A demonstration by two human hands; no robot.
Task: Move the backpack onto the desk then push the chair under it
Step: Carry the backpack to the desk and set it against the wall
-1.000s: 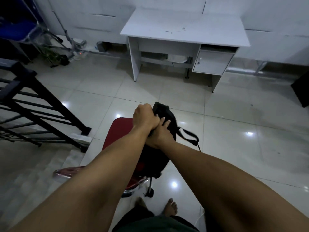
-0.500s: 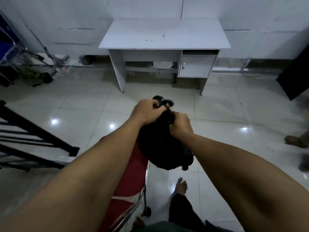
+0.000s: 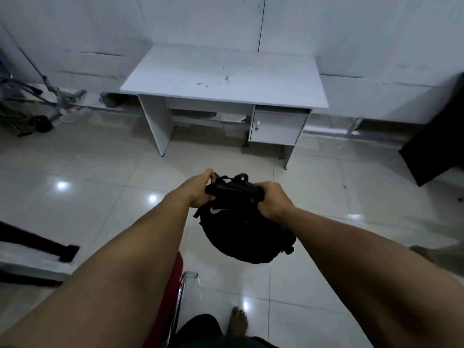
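A black backpack (image 3: pixel 241 232) with a small white logo hangs in the air in front of me, clear of the floor. My left hand (image 3: pixel 200 190) grips its top left edge and my right hand (image 3: pixel 272 199) grips its top right edge. The white desk (image 3: pixel 226 76) stands against the wall ahead, its top bare apart from a few dark marks, with a small cupboard under its right side. The red chair (image 3: pixel 173 292) with a chrome frame is low and to my left, mostly hidden by my left arm.
A black metal railing foot (image 3: pixel 65 252) sits at the left. Cables and a stand (image 3: pixel 37 114) clutter the far left corner. A dark panel (image 3: pixel 437 144) leans at the right. Another person's foot (image 3: pixel 424 254) shows at the right edge. Glossy tiled floor lies between me and the desk.
The backpack has come up off the chair and forward. My hands have spread apart along its top. The desk is nearer and the chair has dropped behind to my left.
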